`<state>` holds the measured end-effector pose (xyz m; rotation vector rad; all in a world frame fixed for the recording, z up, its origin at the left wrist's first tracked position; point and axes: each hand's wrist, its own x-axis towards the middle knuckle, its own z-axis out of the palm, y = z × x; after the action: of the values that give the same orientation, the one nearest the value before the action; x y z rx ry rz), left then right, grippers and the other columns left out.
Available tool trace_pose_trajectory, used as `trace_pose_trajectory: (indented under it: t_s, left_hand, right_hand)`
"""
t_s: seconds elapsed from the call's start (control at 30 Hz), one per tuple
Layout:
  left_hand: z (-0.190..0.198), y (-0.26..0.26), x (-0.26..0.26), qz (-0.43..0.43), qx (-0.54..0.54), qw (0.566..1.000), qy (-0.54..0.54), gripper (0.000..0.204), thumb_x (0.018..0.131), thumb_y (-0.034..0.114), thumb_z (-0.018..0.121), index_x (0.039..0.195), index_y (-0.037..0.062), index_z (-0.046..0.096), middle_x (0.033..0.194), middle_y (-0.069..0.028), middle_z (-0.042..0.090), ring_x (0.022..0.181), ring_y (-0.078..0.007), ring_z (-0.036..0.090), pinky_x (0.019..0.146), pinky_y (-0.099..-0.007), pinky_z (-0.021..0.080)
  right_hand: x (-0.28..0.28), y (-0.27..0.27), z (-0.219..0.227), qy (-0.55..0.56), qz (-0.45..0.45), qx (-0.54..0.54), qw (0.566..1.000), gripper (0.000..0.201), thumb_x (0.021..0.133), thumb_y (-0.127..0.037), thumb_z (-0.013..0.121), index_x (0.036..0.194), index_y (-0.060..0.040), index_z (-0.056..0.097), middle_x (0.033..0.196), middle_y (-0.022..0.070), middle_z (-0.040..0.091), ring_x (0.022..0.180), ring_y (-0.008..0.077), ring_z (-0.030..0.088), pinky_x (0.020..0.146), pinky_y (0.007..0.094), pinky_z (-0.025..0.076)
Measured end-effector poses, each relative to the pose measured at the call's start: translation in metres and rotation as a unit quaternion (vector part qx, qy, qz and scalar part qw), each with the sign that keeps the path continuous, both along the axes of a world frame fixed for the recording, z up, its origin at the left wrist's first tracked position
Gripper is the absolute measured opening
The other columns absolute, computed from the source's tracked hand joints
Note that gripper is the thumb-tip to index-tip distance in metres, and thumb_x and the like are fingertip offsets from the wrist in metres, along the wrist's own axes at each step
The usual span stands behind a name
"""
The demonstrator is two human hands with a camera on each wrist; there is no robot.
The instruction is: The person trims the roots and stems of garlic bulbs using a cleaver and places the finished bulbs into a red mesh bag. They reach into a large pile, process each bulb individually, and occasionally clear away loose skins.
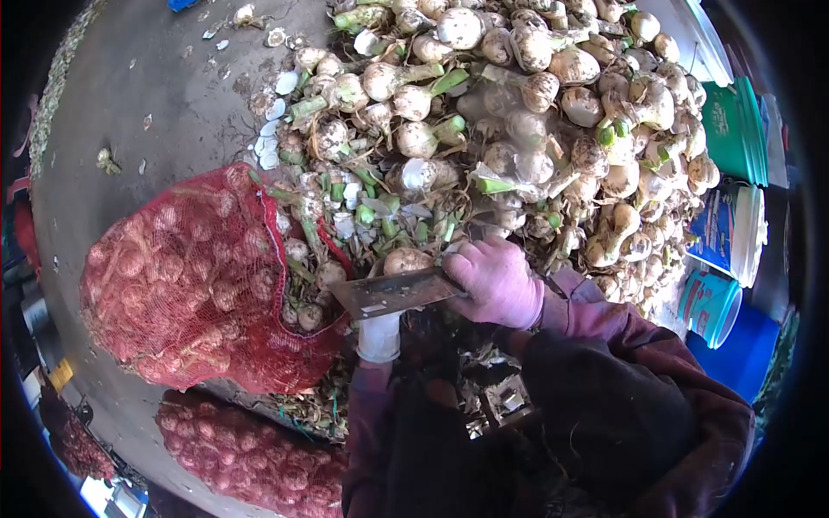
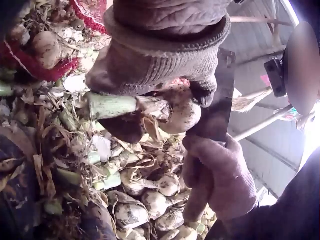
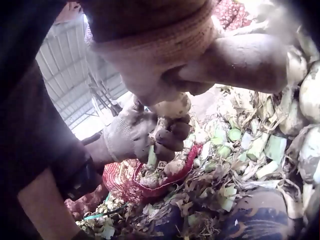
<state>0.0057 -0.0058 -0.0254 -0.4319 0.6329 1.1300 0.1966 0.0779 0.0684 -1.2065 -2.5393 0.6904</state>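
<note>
My left hand [image 1: 380,332], in a whitish glove, grips an onion [image 1: 406,259] by its green stalk [image 2: 112,106]; the bulb [image 2: 182,114] sticks out past the fingers. My right hand [image 1: 496,281], in a pink glove, holds a cleaver [image 1: 393,292] by the handle. Its flat blade [image 2: 218,102] lies right against the onion bulb. In the right wrist view the left hand [image 3: 145,137] holds the onion [image 3: 172,106] up above the trimmings. The cleaver's handle is hidden inside my right hand [image 2: 220,175].
A big pile of untrimmed onions [image 1: 518,129] fills the ground ahead. A full red mesh sack [image 1: 190,276] lies open at the left, another sack [image 1: 250,453] below it. Cut stalks and skins [image 1: 380,216] litter the middle. Buckets [image 1: 717,302] stand at the right; bare concrete [image 1: 147,78] is far left.
</note>
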Motion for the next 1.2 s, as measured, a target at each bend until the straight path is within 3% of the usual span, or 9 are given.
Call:
trace_pose_trajectory:
  t_s: [0.57,0.6,0.67,0.7,0.83,0.93,1.03,1.07,1.2]
  left_hand:
    - [0.012,-0.055,-0.009,-0.123,0.111,0.892,0.420,0.044,0.093,0.027,0.046,0.129,0.0021,0.039,0.122,-0.0152,0.050,0.108,-0.0268,0.053,0.093,-0.0395,0.045]
    - [0.014,-0.064,-0.012,-0.202,0.202,0.701,0.654,0.050,0.090,0.028,0.051,0.131,0.0015,0.036,0.124,-0.0177,0.047,0.109,-0.0269,0.052,0.094,-0.0379,0.044]
    - [0.091,-0.003,-0.018,-0.182,0.489,0.747,0.412,0.052,0.090,0.030,0.050,0.130,0.0006,0.037,0.131,-0.0201,0.040,0.117,-0.0272,0.047,0.096,-0.0391,0.041]
    - [0.102,-0.005,0.017,0.055,0.340,0.870,0.353,0.053,0.083,0.030,0.060,0.123,-0.0016,0.044,0.125,-0.0186,0.047,0.111,-0.0269,0.052,0.095,-0.0384,0.042]
    - [0.079,0.036,0.001,-0.108,0.178,0.849,0.485,0.064,0.058,0.014,0.077,0.114,-0.0002,0.052,0.102,-0.0115,0.060,0.094,-0.0216,0.060,0.082,-0.0341,0.049]
    - [0.095,0.057,0.000,-0.190,0.329,0.322,0.867,0.063,0.056,0.012,0.078,0.113,0.0009,0.054,0.106,-0.0126,0.058,0.092,-0.0209,0.060,0.077,-0.0346,0.050]
    - [0.091,0.043,0.003,-0.265,0.239,0.422,0.833,0.061,0.061,0.012,0.077,0.116,0.0031,0.052,0.106,-0.0113,0.056,0.091,-0.0213,0.059,0.075,-0.0351,0.050]
    - [0.084,0.038,0.008,-0.155,0.234,0.740,0.612,0.054,0.067,0.008,0.072,0.117,0.0039,0.050,0.106,-0.0096,0.054,0.086,-0.0220,0.058,0.071,-0.0359,0.050]
    - [0.051,0.030,0.019,0.012,0.080,0.951,0.298,0.021,0.077,0.002,0.057,0.096,-0.0041,0.052,0.069,-0.0098,0.056,0.058,-0.0164,0.053,0.053,-0.0275,0.044]
  right_hand:
    - [-0.010,-0.009,-0.027,-0.049,0.003,-0.027,0.998,0.021,0.065,-0.018,0.063,0.082,-0.0102,0.054,0.071,0.0078,0.054,0.064,0.0259,0.057,0.059,0.0388,0.045]
    - [-0.010,-0.006,-0.028,-0.088,-0.009,-0.062,0.994,0.018,0.066,-0.015,0.062,0.082,-0.0101,0.055,0.070,0.0086,0.055,0.062,0.0268,0.058,0.056,0.0399,0.046]
    - [0.006,-0.014,-0.056,-0.031,-0.234,-0.050,0.970,0.010,0.068,-0.014,0.061,0.076,-0.0102,0.058,0.067,0.0125,0.058,0.056,0.0298,0.059,0.050,0.0406,0.046]
    - [0.004,-0.009,-0.045,0.016,-0.225,-0.053,0.973,0.010,0.069,-0.014,0.061,0.077,-0.0099,0.058,0.066,0.0129,0.058,0.056,0.0300,0.059,0.049,0.0407,0.046]
    - [0.001,-0.002,-0.017,0.069,-0.163,-0.239,0.955,0.015,0.072,-0.020,0.062,0.084,-0.0107,0.060,0.065,0.0140,0.060,0.061,0.0301,0.062,0.055,0.0393,0.049]
    - [-0.005,-0.005,-0.021,0.171,-0.164,-0.349,0.907,0.021,0.068,-0.020,0.064,0.086,-0.0098,0.059,0.067,0.0157,0.061,0.066,0.0317,0.064,0.058,0.0383,0.050]
    - [-0.004,-0.005,-0.023,0.109,-0.182,-0.340,0.916,0.021,0.067,-0.017,0.062,0.085,-0.0081,0.057,0.063,0.0163,0.059,0.064,0.0358,0.061,0.057,0.0407,0.049]
    - [-0.005,-0.003,-0.020,0.110,-0.181,-0.339,0.916,0.021,0.067,-0.017,0.062,0.085,-0.0081,0.057,0.063,0.0163,0.059,0.064,0.0358,0.061,0.057,0.0407,0.049]
    - [-0.009,-0.007,-0.018,0.008,-0.094,-0.251,0.963,0.018,0.070,-0.020,0.060,0.082,-0.0078,0.053,0.060,0.0164,0.056,0.062,0.0363,0.059,0.056,0.0442,0.047]
